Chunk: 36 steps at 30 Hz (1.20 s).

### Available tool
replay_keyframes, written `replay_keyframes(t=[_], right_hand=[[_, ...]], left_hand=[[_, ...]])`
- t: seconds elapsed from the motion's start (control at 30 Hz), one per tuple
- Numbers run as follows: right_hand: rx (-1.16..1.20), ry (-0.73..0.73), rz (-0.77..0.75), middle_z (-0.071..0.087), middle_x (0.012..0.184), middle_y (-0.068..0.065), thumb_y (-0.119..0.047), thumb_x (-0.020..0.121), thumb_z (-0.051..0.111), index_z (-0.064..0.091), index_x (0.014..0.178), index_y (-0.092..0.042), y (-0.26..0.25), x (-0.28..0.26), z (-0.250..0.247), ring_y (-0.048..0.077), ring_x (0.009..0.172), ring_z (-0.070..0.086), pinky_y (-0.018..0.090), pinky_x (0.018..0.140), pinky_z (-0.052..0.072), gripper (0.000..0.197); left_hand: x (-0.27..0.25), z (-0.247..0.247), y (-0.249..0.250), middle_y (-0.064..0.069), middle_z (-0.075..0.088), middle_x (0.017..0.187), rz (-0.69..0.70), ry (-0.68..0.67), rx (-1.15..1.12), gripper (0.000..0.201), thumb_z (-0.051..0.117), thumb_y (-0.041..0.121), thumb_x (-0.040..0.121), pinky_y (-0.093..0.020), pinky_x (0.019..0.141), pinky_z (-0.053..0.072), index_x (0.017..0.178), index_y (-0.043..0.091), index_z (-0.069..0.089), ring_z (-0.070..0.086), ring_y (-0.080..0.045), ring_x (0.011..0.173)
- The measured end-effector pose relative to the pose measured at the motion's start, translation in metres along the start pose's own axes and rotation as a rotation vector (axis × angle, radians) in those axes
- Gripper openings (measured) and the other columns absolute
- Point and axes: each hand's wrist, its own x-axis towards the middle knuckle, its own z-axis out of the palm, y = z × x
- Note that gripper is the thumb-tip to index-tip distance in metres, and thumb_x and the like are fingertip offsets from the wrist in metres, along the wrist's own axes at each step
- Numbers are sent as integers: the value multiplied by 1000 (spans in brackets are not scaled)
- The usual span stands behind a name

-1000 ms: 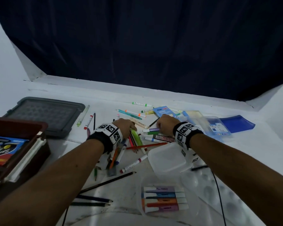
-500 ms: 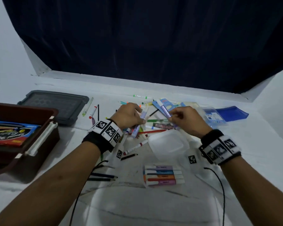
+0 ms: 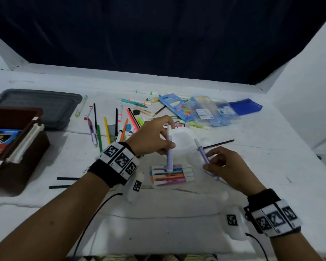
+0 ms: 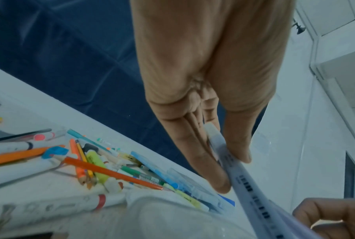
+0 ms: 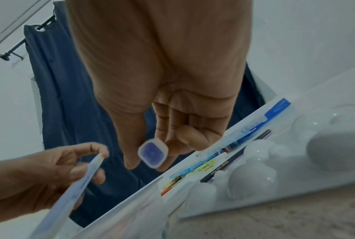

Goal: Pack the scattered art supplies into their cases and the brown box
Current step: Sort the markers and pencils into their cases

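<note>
Lilac highlighter pen [image 3: 169,147] held in left hand [image 3: 151,137], second lilac highlighter pen [image 3: 203,155] in right hand [image 3: 227,168]; clear case [image 3: 172,174] holds four, most markers still scattered on surface [image 3: 271,166].

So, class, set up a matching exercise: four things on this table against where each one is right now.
1. lilac highlighter
2. purple highlighter
3. brown box
4. blue pouch

A. far right of the table
B. held in the right hand
C. left edge of the table
D. held upright in the left hand

Pairs: 1-D, 2-B, 3-C, 4-A
</note>
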Motion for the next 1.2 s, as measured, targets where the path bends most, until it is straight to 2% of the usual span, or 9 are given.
replay_keyframes(t=[0.1,0.23,0.33,0.43,0.57,0.7,0.87,1.0,1.2], right_hand=[[11,1,5,71,69,4,-14,79,79,64,97,-17,3,-2,-3,26,55,68,34,57,57,24],[-1,-36,-35,71,68,3,-13,79,79,65,98,-18,5,5,-10,23,53,66,30,56,56,24],[-38,-69,-69,73,69,-1,-15,80,78,65,102,-17,5,14,-16,18,53,66,22,54,52,26],[-75,-89,-98,73,72,-4,-18,80,78,64,102,-20,4,24,-22,17,57,67,19,54,52,26],[-72,-113,-146,70,76,-7,-15,79,79,64,99,-19,6,34,-28,14,56,65,16,50,49,25],[-137,-132,-194,68,76,-8,-16,77,81,68,97,-17,12,38,-27,8,57,63,14,49,47,24],[-179,-143,-205,68,76,-7,-21,75,83,68,92,-24,14,37,-27,8,57,62,9,51,43,22],[-145,-175,-211,69,75,-4,-20,75,84,69,93,-23,12,34,-25,8,51,63,14,51,48,24],[-224,-184,-206,68,79,-8,-25,75,82,70,98,-23,16,40,-22,6,58,62,21,58,54,26]], left_hand=[[0,6,-6,-20,70,74,-19,66,23,37,83,0,72,-47,61,60,88,0,49,72,-27,62],[0,8,-5,-19,71,69,-65,49,77,41,87,5,67,-49,64,60,71,6,46,73,-26,66],[2,13,1,-4,71,71,-55,-21,341,35,83,7,68,-40,66,57,66,11,48,71,-14,74],[4,20,3,9,60,82,-35,-136,707,14,74,15,78,-21,62,43,81,18,60,56,-11,80],[7,30,3,9,55,96,-39,-222,936,23,64,21,88,-20,75,37,111,22,65,45,-9,90],[6,41,6,3,64,107,-21,-235,1060,18,59,23,90,-28,80,45,106,18,67,53,-18,98],[7,47,8,-3,69,90,9,-258,1174,13,60,17,86,-37,69,56,88,14,72,63,-22,81],[8,47,10,-5,68,95,23,-308,1194,14,59,17,88,-38,74,56,95,14,71,63,-24,87],[10,52,11,-13,62,114,19,-369,1259,23,54,15,94,-37,82,52,114,7,62,60,-29,103]])
